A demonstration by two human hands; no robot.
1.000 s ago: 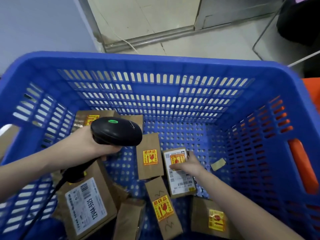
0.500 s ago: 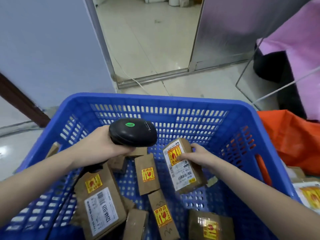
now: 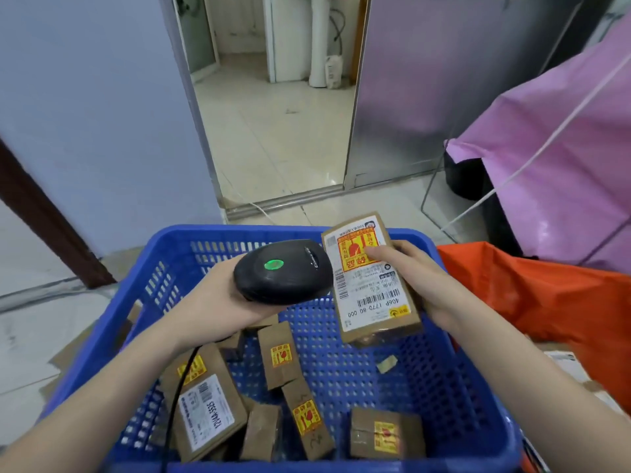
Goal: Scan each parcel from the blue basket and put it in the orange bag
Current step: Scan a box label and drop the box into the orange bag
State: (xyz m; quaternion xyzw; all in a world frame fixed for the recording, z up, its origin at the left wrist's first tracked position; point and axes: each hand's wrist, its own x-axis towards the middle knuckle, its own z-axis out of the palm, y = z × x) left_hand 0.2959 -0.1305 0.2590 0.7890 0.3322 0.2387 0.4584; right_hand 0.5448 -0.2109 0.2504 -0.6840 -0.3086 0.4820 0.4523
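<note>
My right hand grips a brown cardboard parcel with a white shipping label and a yellow-red sticker, held above the blue basket with the label facing me. My left hand holds a black barcode scanner with a green light on top, its head almost touching the parcel's left edge. Several more brown parcels lie on the basket floor, among them a large labelled one. The orange bag lies right of the basket.
The scanner's black cable hangs down over the parcels. A small scrap of tape lies on the basket floor. Pink plastic sheeting covers something at the right. An open doorway is ahead, and flat cardboard lies left of the basket.
My right hand has lifted the labelled parcel out of the basket up to the scanner. My head has risen, so the basket now sits lower in view.
</note>
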